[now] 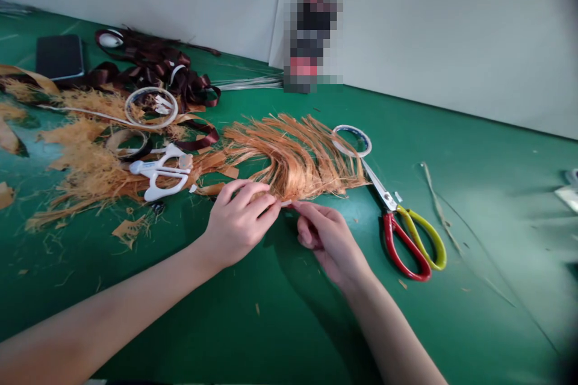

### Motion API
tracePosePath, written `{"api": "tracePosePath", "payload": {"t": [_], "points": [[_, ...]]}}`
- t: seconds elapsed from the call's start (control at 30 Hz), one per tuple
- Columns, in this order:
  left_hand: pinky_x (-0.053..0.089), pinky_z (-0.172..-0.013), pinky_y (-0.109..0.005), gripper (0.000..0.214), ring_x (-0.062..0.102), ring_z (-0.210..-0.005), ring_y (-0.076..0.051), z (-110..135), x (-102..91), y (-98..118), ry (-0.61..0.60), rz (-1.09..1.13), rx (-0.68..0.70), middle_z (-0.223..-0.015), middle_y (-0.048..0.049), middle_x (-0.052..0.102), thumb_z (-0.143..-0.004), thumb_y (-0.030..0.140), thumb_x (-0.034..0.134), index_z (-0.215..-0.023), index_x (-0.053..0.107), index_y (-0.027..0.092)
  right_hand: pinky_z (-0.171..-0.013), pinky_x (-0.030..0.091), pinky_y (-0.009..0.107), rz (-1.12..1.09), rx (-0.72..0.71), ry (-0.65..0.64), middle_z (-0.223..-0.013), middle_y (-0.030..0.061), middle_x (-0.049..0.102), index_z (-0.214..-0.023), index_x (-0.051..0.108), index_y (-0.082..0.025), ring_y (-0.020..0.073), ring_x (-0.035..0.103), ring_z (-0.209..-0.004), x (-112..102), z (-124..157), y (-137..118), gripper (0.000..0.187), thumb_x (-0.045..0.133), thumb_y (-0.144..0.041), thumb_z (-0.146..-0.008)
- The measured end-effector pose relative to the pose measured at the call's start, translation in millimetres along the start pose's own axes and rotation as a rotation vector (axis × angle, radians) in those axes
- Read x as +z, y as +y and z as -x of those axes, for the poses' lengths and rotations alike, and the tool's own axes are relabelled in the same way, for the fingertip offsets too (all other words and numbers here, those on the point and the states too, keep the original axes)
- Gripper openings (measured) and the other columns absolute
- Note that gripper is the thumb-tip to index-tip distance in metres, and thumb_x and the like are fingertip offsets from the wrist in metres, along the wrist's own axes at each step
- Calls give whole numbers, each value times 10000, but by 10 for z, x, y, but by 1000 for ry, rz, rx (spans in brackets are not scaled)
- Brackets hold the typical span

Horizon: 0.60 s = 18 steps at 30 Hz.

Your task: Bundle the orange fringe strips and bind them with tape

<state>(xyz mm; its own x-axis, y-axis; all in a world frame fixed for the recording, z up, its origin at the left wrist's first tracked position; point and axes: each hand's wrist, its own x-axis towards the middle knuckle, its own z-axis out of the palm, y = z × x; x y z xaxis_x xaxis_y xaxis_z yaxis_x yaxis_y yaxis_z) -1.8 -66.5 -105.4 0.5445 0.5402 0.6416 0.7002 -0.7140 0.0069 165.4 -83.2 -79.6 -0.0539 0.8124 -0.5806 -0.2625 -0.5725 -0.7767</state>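
A fringe of thin orange-brown fibre strips (293,162) lies fanned out on the green table, its far ends spread. Over its near, gathered edge curls my left hand (241,219), fingers bent and pressed down on the strips; its thumb is hidden. A short whitish strip (286,203) bridges the gap between my two hands. My right hand (327,234) pinches the right end of that strip between thumb and index finger, other fingers folded. Large scissors (397,216) with one red and one yellow handle lie right of the fringe, blades touching a tape roll (351,141).
White-handled scissors (162,171), another tape roll (151,107) and tangled fibre scraps (85,150) cover the left side. Behind them are dark brown ribbon (149,63) and a black flat box (60,56). A pixelated object (311,36) stands by the white wall. Thin wires (253,81) lie beside it.
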Motion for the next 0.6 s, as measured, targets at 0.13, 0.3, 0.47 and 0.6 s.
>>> {"api": "tracePosePath", "payload": {"t": [0.13, 0.3, 0.47, 0.6], "points": [[386, -860, -374, 64, 626, -938, -192, -22, -3, 17, -11, 35, -8, -852, 25, 721, -825, 168, 622, -861, 675, 176, -399, 110, 221, 51, -7, 9, -374, -62, 459, -686, 634, -130, 30, 253, -366, 33, -12, 25, 215, 652, -343, -714], [378, -818, -380, 89, 626, -901, -193, -40, -13, 8, -34, 155, -85, -855, 26, 722, -858, 215, 597, -877, 680, 189, -403, 158, 211, 98, -33, 25, -383, -53, 468, -619, 612, -144, 35, 305, -372, 87, 3, 35, 234, 630, -346, -736], [365, -826, -393, 75, 617, -908, -197, -32, -20, -21, -54, 194, -162, -853, 22, 717, -860, 201, 597, -860, 672, 195, -400, 153, 212, 88, -40, 45, -389, -47, 482, -624, 607, -149, 35, 293, -366, 95, 8, 28, 231, 613, -340, -754], [374, -826, -378, 79, 623, -905, -187, -19, -21, -24, -30, 120, -92, -850, 26, 719, -832, 160, 622, -886, 670, 191, -407, 153, 213, 52, -37, 31, -399, -38, 489, -667, 624, -144, 43, 309, -380, 71, 14, 16, 236, 588, -353, -770]]}}
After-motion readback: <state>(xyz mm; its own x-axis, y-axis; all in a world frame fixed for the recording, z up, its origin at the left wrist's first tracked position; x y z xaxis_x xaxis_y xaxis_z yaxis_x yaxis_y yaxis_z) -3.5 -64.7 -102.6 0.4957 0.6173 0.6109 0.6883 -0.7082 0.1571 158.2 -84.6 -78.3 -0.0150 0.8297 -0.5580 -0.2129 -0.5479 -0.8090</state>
